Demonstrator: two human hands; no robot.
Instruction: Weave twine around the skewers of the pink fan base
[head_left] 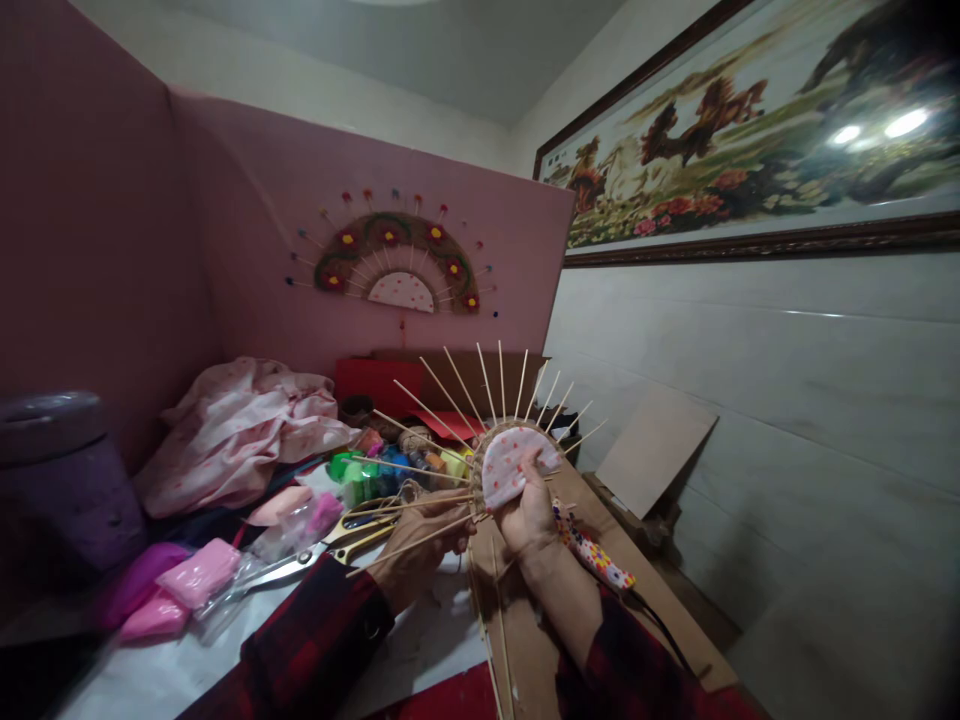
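Observation:
A half-circle fan of thin wooden sticks has a white, red-dotted fabric centre with brown twine along its curved edge. My right hand grips the fabric part, thumb on its front and fingers hidden behind. At the lower left end, my left hand has its fingers closed at the twined edge among the lowest sticks; their tips are partly hidden. Large scissors with gold handles lie just left of that hand. Below the right hand, a glue gun with flower-patterned covering rests on cardboard.
Pink modelling-clay packets and colourful tubs lie on the left. Behind them are dotted fabric and red paper. A finished-looking half-circle decoration hangs on the pink board. Loose sticks lie below my hands. A purple container stands far left.

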